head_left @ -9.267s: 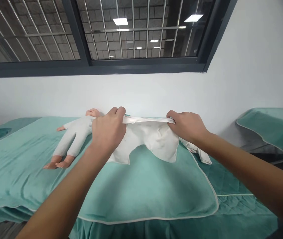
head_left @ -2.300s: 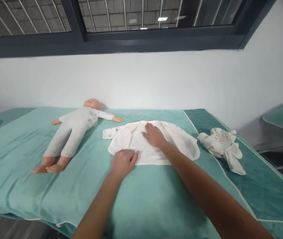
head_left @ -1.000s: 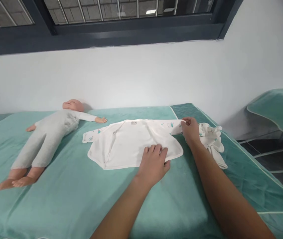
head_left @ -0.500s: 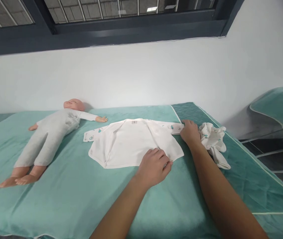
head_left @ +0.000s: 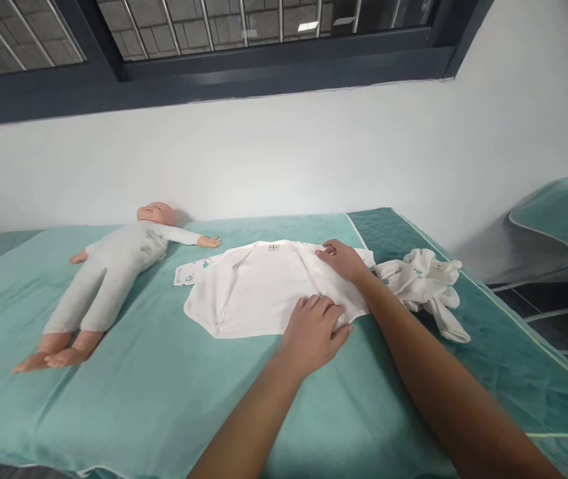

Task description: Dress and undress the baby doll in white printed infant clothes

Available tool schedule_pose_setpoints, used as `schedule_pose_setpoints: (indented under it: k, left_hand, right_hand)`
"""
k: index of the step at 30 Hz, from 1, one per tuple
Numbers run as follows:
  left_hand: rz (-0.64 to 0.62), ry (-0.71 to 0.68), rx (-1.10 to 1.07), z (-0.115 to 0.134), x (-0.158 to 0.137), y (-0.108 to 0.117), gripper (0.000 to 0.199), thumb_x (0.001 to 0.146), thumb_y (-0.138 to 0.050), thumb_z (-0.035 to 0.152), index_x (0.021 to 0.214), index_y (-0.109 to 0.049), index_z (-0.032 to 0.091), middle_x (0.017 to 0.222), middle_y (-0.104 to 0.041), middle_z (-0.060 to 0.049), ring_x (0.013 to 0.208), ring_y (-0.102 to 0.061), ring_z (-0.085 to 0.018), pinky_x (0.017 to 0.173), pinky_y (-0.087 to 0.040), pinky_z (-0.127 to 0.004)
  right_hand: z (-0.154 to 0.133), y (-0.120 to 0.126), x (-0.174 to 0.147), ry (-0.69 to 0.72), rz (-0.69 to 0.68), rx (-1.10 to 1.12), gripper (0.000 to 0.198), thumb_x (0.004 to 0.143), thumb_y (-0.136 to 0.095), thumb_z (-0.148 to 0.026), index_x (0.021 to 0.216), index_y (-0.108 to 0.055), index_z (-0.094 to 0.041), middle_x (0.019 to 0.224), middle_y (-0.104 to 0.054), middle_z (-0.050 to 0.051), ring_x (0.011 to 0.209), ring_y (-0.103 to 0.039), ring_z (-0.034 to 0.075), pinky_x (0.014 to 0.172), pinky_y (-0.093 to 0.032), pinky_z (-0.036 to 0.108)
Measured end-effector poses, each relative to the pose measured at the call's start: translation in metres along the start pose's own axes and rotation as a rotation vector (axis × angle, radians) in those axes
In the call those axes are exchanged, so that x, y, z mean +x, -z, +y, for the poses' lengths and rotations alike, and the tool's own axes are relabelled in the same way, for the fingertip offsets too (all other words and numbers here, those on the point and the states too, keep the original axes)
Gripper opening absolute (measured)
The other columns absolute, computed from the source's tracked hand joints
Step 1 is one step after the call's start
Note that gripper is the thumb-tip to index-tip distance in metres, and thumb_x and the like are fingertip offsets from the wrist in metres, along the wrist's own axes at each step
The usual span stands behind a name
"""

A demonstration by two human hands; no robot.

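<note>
Noted nearest the pale teal bed cover point(head_left: 174, 406), spread under and around all the fingers, apparently serving as a soft, level surface for laying cloth out. Rested the left hand point(head_left: 311, 332) palm down at the lower hem of the white baby shirt point(head_left: 259, 289), with fingers loosely curled and close to one another and thumb set apart towards the right; could not tell, from this angle, about any pinch on the hem. Judged this touch a steadying one, to stop the hem from sliding. Had the shirt open and flat, under the fingertips and out to their left, probably to show both front panels and keep both sleeves straight. Laid the right hand point(head_left: 344, 259) farther off, over the shoulder and sleeve, with fingers bent and slightly parted; could not make out a pinch there either. Took that for light pressing, to smooth the cloth. Spotted the cuff point(head_left: 366, 257) just right of those knuckles, and past it the crumpled printed garment point(head_left: 428, 279), seemingly bunched there to leave room. Found the neck label point(head_left: 274, 247) left of the right fingertips. Saw the doll point(head_left: 122, 259) well left of all the fingers, on its back, likely placed out of the hands' way. Met the white wall point(head_left: 264, 159) beyond the fingertips, then the dark window frame point(head_left: 264, 74) and metal bars point(head_left: 206, 23) farthest of all
</note>
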State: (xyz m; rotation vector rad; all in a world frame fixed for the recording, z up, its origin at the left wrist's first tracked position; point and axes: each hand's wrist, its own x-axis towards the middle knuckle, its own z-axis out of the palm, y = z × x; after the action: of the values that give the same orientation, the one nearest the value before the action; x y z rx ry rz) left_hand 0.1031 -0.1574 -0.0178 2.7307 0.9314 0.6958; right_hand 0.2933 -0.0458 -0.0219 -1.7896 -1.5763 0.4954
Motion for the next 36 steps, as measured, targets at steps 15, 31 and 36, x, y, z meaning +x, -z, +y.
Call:
schedule_pose_setpoints:
  k: [15,31,36]
  left_hand:
    - [-0.010,-0.082,0.037,-0.002,0.001,-0.001,0.016,0.095,-0.042,0.023,0.085,-0.054,0.019,0.087,-0.060,-0.003,0.082,-0.053,-0.018,0.073,-0.040,-0.034]
    - [0.157,-0.088,0.006,-0.001,-0.004,-0.003,0.034,0.097,-0.041,0.027,0.066,-0.053,0.019,0.067,-0.058,-0.002,0.064,-0.052,-0.014,0.059,-0.040,-0.030]
    - [0.219,-0.022,-0.026,-0.002,-0.006,-0.003,0.034,0.098,-0.042,0.028,0.066,-0.052,0.020,0.065,-0.059,-0.002,0.062,-0.053,-0.014,0.057,-0.041,-0.030]
  right_hand:
    - [0.009,-0.008,0.041,-0.090,0.040,0.234,0.030,0.076,-0.059,-0.051,0.072,-0.052,-0.022,0.068,-0.058,-0.001,0.063,-0.052,0.015,0.057,-0.039,0.027]
    - [-0.028,-0.001,-0.014,0.394,-0.056,-0.069,0.051,0.093,-0.046,-0.049,0.134,-0.051,-0.019,0.147,-0.048,0.014,0.138,-0.042,0.029,0.114,-0.034,0.045]
    - [-0.020,-0.034,-0.031,0.403,-0.203,-0.366,0.074,0.095,-0.033,-0.061,0.149,-0.035,-0.010,0.159,-0.029,0.020,0.149,-0.022,0.033,0.119,-0.023,0.052]
